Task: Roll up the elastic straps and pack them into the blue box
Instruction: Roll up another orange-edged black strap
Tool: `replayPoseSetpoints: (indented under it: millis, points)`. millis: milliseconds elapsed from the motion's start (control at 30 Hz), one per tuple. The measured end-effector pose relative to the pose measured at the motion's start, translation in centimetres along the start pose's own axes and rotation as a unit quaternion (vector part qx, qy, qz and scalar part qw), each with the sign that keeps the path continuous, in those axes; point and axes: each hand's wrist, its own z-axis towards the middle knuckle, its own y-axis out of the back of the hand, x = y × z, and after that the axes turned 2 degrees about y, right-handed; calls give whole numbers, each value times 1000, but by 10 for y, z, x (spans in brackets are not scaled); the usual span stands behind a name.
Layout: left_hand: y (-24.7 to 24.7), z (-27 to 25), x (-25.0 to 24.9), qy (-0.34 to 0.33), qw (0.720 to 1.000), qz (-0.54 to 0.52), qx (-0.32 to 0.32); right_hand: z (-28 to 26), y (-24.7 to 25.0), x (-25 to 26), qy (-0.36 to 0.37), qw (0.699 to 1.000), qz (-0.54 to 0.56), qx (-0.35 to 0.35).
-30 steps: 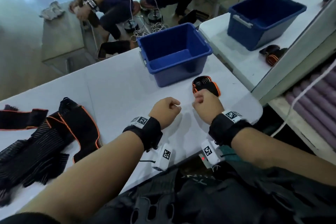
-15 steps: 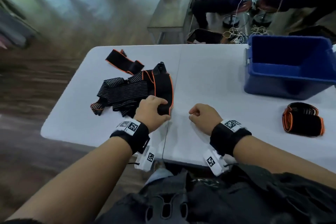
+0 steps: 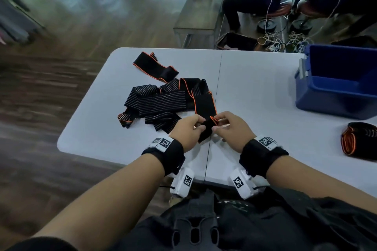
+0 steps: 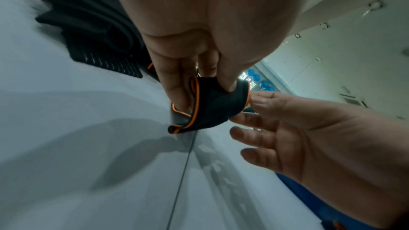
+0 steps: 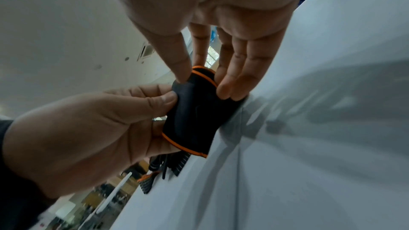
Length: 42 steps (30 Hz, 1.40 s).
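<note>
Centre of the head view, just above the near table (image 3: 255, 87) edge: left hand (image 3: 188, 131) and right hand (image 3: 230, 128) both pinch the end of a black, orange-edged elastic strap (image 3: 205, 108), which trails up into the loose strap pile (image 3: 157, 104). Blue box (image 3: 336, 87) sits at right edge, a rolled strap (image 3: 359, 140) below it.

Strap (image 3: 204, 106) was matt black woven cloth, orange-edged; table (image 3: 255, 87) smooth white plastic; blue box (image 3: 330, 104) smooth plastic.
</note>
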Motion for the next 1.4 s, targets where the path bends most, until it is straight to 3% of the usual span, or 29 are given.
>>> replayPoseSetpoints:
  millis: [133, 300, 533, 600, 700, 833, 1000, 1200, 1400]
  points:
    - [5, 6, 5, 6, 993, -110, 31, 5, -7, 8, -11, 998, 14, -65]
    - [16, 14, -2, -14, 980, -192, 53, 3, -5, 19, -20, 997, 48, -50]
    - [27, 33, -11, -35, 970, -221, 99, -5, -2, 28, -46, 983, 115, -133]
    - [31, 42, -11, -56, 976, -185, 103, -10, 0, 32, -51, 978, 118, -166]
    - [44, 68, -6, -99, 992, -65, 52, -18, 11, 32, -50, 969, 100, -222]
    - [61, 111, -3, -78, 994, 76, -3, -30, 32, 24, -64, 947, 107, -297]
    - [55, 147, 0, -85, 977, 188, 62, -50, 52, 16, -83, 909, 75, -402]
    - [41, 161, 17, -85, 973, 200, 78, -76, 67, 2, -105, 848, 64, -515]
    - [40, 170, 13, -138, 948, 279, 74, -81, 59, 4, -111, 846, 67, -518]
